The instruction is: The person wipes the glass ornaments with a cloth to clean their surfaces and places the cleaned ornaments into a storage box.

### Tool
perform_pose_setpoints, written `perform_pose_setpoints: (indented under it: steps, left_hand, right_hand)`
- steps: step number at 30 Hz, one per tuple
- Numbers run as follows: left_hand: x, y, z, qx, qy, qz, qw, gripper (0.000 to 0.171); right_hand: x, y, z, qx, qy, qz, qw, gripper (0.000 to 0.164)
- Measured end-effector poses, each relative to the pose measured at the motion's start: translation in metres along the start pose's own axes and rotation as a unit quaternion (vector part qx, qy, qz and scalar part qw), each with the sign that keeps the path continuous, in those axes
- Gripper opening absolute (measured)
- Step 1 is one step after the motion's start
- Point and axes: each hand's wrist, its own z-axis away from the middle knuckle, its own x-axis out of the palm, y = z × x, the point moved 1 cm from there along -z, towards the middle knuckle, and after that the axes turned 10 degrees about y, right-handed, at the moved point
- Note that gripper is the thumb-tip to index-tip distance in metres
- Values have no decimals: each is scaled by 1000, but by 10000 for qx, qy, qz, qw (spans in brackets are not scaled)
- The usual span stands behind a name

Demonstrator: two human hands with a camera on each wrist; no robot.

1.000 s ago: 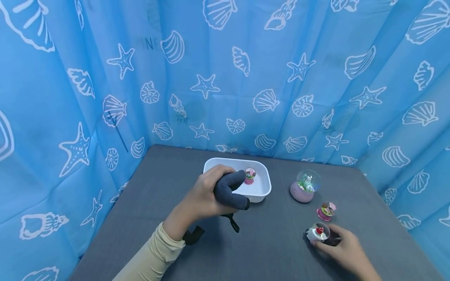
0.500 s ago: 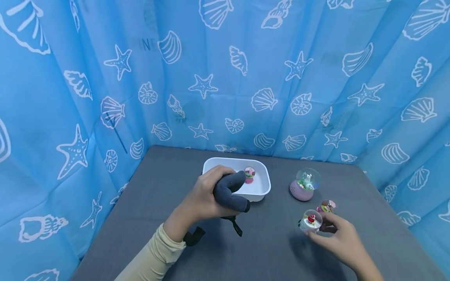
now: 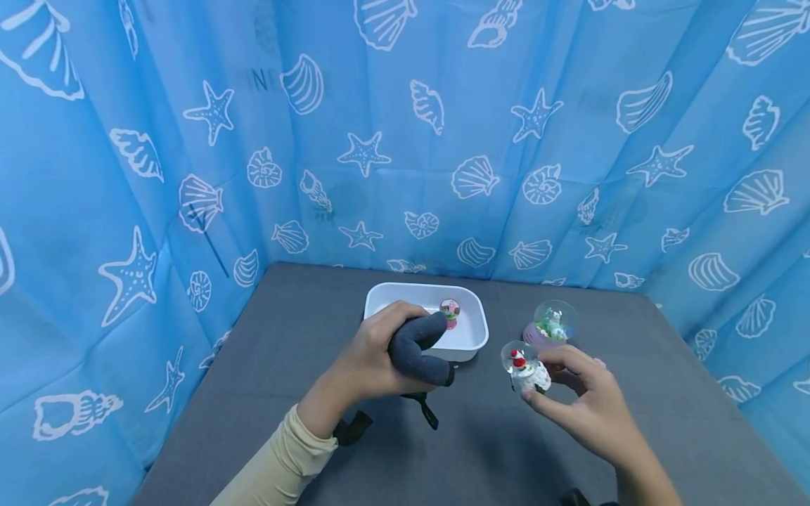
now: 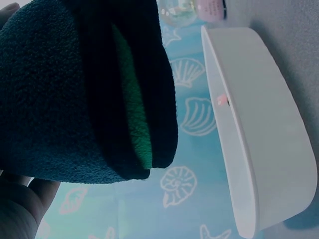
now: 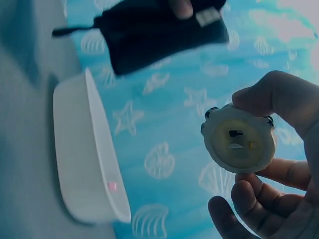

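My left hand point(image 3: 373, 355) grips a folded dark blue fuzzy cloth point(image 3: 418, 350), its loop hanging below. Green shows in the fold of the cloth point(image 4: 134, 104) in the left wrist view. To the right, my right hand point(image 3: 585, 393) pinches a small snow globe point(image 3: 530, 376) with a white base and a red-topped figure inside, tilted above the table. The right wrist view shows the pale round underside of this snow globe point(image 5: 240, 139). A white tub point(image 3: 465, 341) stands behind the left hand, holding a tiny pink globe point(image 3: 450, 314).
A larger snow globe point(image 3: 550, 327) with a purple base and a bear inside stands beyond the right hand. Another small pink globe is mostly hidden behind that hand. Grey cloth covers the table point(image 3: 304, 309), and a blue shell-print curtain point(image 3: 392, 204) encloses its far side.
My right hand has lifted the small snow globe off the table and moved it left and farther out, tilting it. The left hand with the cloth stays almost still.
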Motion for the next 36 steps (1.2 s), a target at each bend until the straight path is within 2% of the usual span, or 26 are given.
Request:
perform_pose_setpoints:
  steps: [8,16,24,30,36]
  left_hand:
    - [0,0,2,-4,-25,12,10000,74]
    - [0,1,0,177,-10,1,9998,74]
    - [-1,4,-2,98,-150,145,9997,73]
    - [-1,3,-1,115,-98,113,9998,74]
    - [-1,3,-1,155,-58,133,9998,75]
  right_hand:
    - [21,-19,-22,-450,-346,-341,9978,46]
    - [35,-28,-35,-510,-635,-560,9951,49]
    - [40,-34,-40,-665,-740,-795,9919,51]
    - [43,-39,-45,-950,-871,-928,9873,51]
    - [44,-43,-49,-1103,-834,-868,9866,52]
